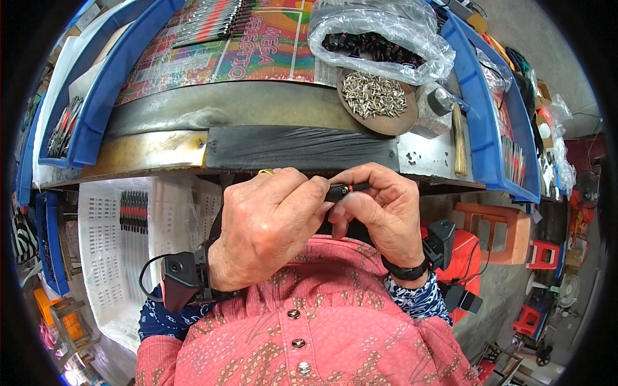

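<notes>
In front of my chest, just off the bench edge, both hands meet on a small black handle point(338, 192) with a thin red band. My left hand point(267, 222) is closed, back of the hand up, its thumb and fingertips pinching the handle's left end. My right hand point(386, 209) grips the other end between thumb and curled forefinger. Fingers cover part of the handle, so its full shape is hidden. Beyond my hands, a round brown dish point(388, 127) holds many small silver metal pieces. Behind it, an opened clear plastic bag point(386, 69) contains many black-and-red parts.
Blue bins point(479, 109) flank the bench, with slim metal tools inside. More red-and-black-handled tools point(215, 19) lie in a row on printed card. A metal block point(432, 112) and wooden-handled brush point(459, 138) sit right. A white basket point(112, 257) stands lower left.
</notes>
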### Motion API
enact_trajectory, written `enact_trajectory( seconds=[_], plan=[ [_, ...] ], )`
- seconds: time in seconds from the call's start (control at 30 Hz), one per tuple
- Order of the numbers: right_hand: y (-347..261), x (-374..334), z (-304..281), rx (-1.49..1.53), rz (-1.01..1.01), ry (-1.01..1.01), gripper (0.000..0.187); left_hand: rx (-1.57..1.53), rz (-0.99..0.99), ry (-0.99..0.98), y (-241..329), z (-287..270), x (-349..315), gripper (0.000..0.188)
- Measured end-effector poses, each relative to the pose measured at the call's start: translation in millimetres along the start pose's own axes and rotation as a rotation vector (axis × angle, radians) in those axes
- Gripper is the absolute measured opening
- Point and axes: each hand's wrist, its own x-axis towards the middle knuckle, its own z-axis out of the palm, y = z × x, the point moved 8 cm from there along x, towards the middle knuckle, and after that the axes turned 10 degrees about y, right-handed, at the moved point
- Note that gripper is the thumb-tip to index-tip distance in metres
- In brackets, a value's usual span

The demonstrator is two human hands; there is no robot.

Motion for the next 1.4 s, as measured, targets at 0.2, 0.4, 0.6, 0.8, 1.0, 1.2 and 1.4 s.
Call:
enact_trajectory(
  seconds=[0.2, 0.4, 0.6, 0.8, 1.0, 1.2, 1.4],
  plan=[
    [2.6, 2.1, 0.3, 0.036, 0.058, 0.011, 0.010, 0.002, 0.022, 0.024, 3.9, 0.6, -2.4, 0.024],
    [2.8, 2.2, 1.7, 0.001, 0.000, 0.114, 0.009, 0.036, 0.067, 0.066, 2.8, 3.8, -0.6, 0.025],
    [-5.0, 2.9, 1.1, -0.018, -0.061, 0.130, 0.008, 0.026, 0.068, 0.071, 1.4, 3.7, 1.9, 0.025],
    [-4.5, 7.1, -3.4, -0.048, -0.045, 0.138, 0.006, 0.002, 0.069, 0.061, 1.9, 8.3, 5.9, 0.026],
    [-26.2, 8.2, -8.9, -0.221, -0.185, 0.089, 0.014, -0.007, 0.068, 0.059, 0.2, 4.9, 13.2, 0.027],
    [-73.1, 20.6, -25.0, -0.814, -0.761, 0.260, 0.018, 0.022, 0.043, 0.059, -8.8, 1.9, 18.1, 0.027],
    [-74.6, 30.5, -17.0, -1.158, -1.017, 0.286, 0.028, 0.039, -0.008, 0.047, -17.6, 0.2, 15.6, 0.025]
  ],
)
